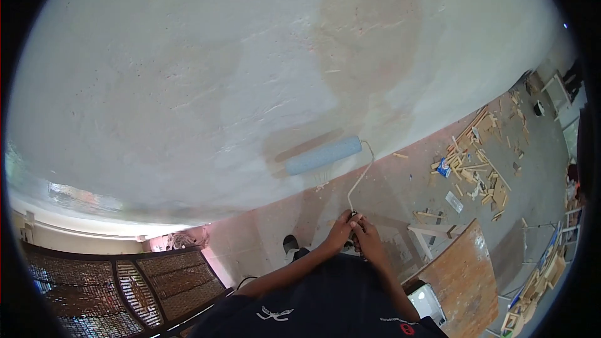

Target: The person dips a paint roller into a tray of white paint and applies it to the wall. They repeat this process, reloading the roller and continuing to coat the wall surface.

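A paint roller point(323, 154) with a pale blue, fluffy sleeve is held out in front of me, slightly tilted, its right end higher. Its bent wire frame runs down to a handle at my waist. Wrapped round the top of that handle is my left hand point(338, 231). My right hand point(367, 236) grips it too, close beside the left. The sleeve overlaps the lower part of a white-painted wall point(275, 75), with a dark shadow just above it. Darker, damp-looking patches and small pits mark the wall.
Wood offcuts point(479, 169) and a blue packet point(444, 167) litter the floor at right. A worn wooden board point(463, 275) and a white paint tray point(428, 303) are beside me on the right. A dark woven-panel piece of furniture point(125, 288) stands at lower left.
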Demonstrator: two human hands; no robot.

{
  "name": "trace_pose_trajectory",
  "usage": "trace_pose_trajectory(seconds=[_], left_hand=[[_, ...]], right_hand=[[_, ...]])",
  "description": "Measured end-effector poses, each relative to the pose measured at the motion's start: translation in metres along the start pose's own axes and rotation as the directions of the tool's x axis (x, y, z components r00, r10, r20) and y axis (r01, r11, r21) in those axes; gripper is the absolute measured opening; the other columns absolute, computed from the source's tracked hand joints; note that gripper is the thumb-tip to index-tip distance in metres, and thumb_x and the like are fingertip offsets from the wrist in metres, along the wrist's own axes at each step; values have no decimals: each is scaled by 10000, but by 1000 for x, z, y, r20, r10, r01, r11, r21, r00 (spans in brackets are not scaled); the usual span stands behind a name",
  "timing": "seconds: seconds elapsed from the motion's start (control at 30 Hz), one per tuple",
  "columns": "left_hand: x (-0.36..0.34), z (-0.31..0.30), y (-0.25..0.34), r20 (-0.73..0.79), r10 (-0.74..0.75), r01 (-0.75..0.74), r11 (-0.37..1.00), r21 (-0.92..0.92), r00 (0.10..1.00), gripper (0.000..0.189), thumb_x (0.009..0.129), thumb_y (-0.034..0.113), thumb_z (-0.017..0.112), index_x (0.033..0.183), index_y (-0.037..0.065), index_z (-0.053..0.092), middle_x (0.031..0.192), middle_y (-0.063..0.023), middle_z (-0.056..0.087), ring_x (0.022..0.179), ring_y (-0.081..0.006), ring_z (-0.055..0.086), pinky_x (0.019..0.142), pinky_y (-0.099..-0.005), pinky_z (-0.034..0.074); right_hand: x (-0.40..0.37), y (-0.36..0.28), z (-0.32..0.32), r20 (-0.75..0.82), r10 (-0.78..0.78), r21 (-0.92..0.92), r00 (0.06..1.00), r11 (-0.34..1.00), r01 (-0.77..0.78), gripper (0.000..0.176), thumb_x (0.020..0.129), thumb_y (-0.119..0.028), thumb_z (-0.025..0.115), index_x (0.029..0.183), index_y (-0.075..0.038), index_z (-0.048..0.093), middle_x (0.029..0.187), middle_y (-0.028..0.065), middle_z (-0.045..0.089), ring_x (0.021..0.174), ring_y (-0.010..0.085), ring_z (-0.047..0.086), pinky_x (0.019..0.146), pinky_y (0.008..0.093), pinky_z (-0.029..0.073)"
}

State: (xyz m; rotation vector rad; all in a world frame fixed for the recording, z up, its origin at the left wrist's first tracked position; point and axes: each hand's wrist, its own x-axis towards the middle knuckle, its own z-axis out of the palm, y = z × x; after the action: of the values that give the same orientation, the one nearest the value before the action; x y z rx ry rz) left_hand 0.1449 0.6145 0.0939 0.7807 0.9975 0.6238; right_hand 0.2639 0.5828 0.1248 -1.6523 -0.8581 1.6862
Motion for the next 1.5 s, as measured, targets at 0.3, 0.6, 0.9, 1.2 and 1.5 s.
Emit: trace_pose_trajectory(seconds=[0.3,0.6,0.9,1.2,1.5], left_hand=[[13,6,-5,84,170,-131,928,-348,982,298,951,340,444,1001,49,485,988,-98,573,915,-185,564,715,-286,480],[66,1,-1,124,172,-88,860,-503,977,312,944,401,422,928,90,442,946,-90,558,887,-199,554,709,-286,472],[93,-17,-47,-64,319,-325,911,-253,946,333,955,437,358,981,114,437,722,-17,507,506,-80,476,404,-212,389],[55,-2,7,-85,268,-275,959,-73,960,316,967,387,346,1052,90,409,710,-18,489,463,-79,461,368,-199,375],[-15,34,168,0,403,-403,915,-28,915,249,956,300,365,1066,78,398,775,-48,550,498,-85,521,373,-178,402]], right_hand=[[15,-6,-3,6,-181,-135,984,974,180,297,950,-293,434,891,-13,514,518,9,411,379,104,409,351,258,323],[63,-21,-16,39,-215,-108,976,970,218,326,968,-326,401,855,-34,492,517,-8,399,373,89,390,340,245,307],[85,-1,4,-43,-352,-162,935,926,341,343,937,-252,430,1049,60,521,650,120,528,490,153,501,473,304,409],[58,-25,-2,29,-368,-28,929,929,369,331,946,-255,423,1096,27,511,560,57,506,412,105,460,385,259,356],[-25,-172,13,89,-415,137,905,905,402,270,949,-242,396,1090,-27,478,520,-12,394,387,54,369,349,212,306]])
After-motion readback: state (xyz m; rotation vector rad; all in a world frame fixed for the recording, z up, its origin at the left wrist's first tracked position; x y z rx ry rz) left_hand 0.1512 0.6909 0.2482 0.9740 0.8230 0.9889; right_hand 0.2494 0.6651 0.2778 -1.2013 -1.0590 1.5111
